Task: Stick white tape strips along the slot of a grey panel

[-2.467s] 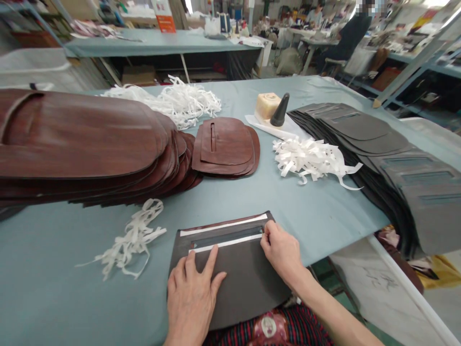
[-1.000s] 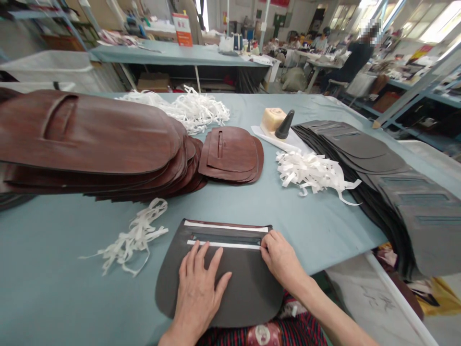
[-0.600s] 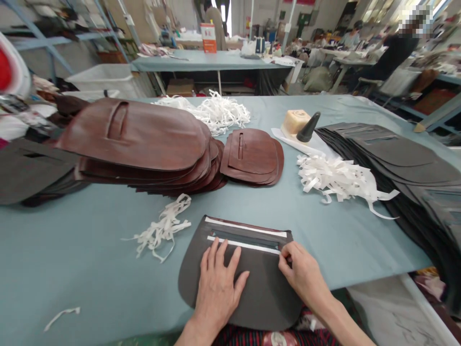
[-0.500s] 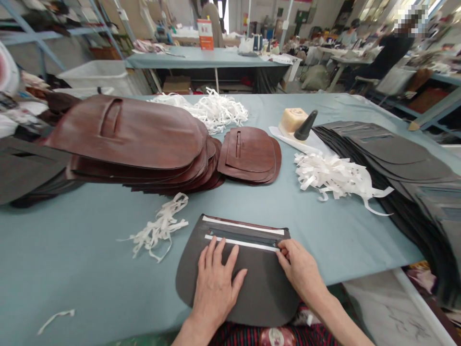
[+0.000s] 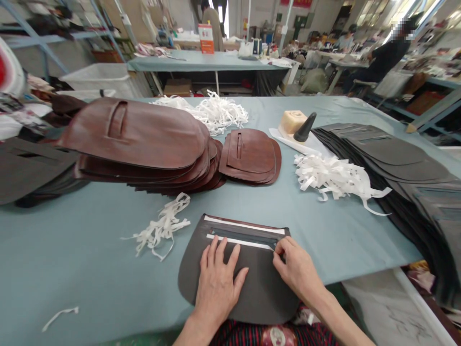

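Note:
A dark grey rounded leather panel (image 5: 259, 283) lies in front of me, with a zipper slot (image 5: 245, 235) across its upper part. One white tape strip (image 5: 245, 224) runs along the panel's top edge, another lower white strip (image 5: 239, 241) just below the slot. My left hand (image 5: 218, 276) lies flat on the panel, fingers spread, fingertips at the lower strip. At that strip's right end, my right hand (image 5: 293, 264) pinches the tip of the strip between thumb and forefinger, the end slightly raised.
Brown leather panels (image 5: 144, 134) are stacked at the left, smaller brown panels (image 5: 250, 156) beside them. Grey panels (image 5: 392, 149) fan out at the right. White strip scraps (image 5: 334, 178) lie in several heaps. A yellowish block (image 5: 292, 121) and a black cone (image 5: 305, 127) stand farther back.
My right hand has moved slightly left and closed on the lower strip's right end, which now lifts from the panel. My left hand stays flat in place on the panel.

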The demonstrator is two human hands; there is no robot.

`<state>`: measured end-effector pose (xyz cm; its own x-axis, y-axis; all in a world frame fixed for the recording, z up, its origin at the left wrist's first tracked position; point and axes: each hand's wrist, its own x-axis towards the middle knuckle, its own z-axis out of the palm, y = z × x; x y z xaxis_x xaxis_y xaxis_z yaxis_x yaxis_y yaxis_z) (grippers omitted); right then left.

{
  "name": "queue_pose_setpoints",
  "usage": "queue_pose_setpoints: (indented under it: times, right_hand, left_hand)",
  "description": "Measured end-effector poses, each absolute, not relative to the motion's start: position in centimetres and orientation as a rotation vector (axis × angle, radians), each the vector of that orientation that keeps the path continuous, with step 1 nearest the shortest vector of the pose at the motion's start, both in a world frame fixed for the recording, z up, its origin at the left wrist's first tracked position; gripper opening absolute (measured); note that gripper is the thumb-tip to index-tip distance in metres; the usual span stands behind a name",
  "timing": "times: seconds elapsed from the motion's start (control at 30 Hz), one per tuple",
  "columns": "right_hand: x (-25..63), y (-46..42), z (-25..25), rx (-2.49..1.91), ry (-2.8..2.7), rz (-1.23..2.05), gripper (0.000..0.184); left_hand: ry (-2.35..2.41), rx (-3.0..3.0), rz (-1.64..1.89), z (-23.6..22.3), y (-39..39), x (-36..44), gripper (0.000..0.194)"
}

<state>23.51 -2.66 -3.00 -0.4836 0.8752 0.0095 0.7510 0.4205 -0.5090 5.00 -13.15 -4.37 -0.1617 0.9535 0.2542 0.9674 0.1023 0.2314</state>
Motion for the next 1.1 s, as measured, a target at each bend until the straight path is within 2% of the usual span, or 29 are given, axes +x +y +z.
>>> queue_pose_setpoints:
  times: [0.2, 0.3, 0.43, 0.5, 0.57, 0.6, 0.73, 0.87, 1.0, 1.1]
  right_hand:
    - [19.3, -3.7, 1.3, -1.245, -1.978, 1.442, 0.007]
    - [17.8, -4.0, 3.9, -0.971, -1.875, 1.658, 0.008]
    - [17.8, -5.1, 5.5, -0.767, -2.026, 1.735, 0.014]
    - [18.2, -5.8, 5.1, -0.722, -2.095, 1.795, 0.015]
    - [18.6, -6.4, 4.0, -0.743, -2.093, 1.866, 0.015]
    - [18.9, -6.5, 3.2, -0.786, -2.054, 1.901, 0.013]
    - [20.1, -5.9, -0.9, -1.033, -1.797, 1.906, 0.007]
    - [21.1, -4.5, -4.2, -1.134, -1.714, 1.790, 0.008]
    - [21.3, -3.8, -4.8, -1.137, -1.746, 1.759, 0.009]
    - [21.4, -3.5, -4.0, -1.161, -1.799, 1.742, 0.020]
  left_hand:
    - [-2.301, -2.027, -0.594, -4.9, -13.4, 4.9, 0.042]
    - [-2.267, -2.010, -0.739, -5.9, -13.7, 4.7, 0.042]
    - [-2.389, -1.766, -1.170, -6.6, -13.3, 3.4, 0.045]
    - [-2.478, -1.614, -1.367, -6.2, -12.7, 2.2, 0.036]
    - [-2.493, -1.625, -1.452, -5.5, -12.1, 0.8, 0.021]
    - [-2.484, -1.669, -1.473, -5.2, -11.9, 0.1, 0.019]
    - [-2.607, -1.720, -1.486, -4.7, -12.0, -2.3, 0.019]
    - [-2.690, -2.004, -1.275, -4.3, -12.8, -4.3, 0.034]
    - [-2.696, -2.447, -1.293, -2.1, -12.9, -5.8, 0.024]
    - [-2.729, -2.514, -1.204, -0.7, -12.6, -6.0, 0.028]
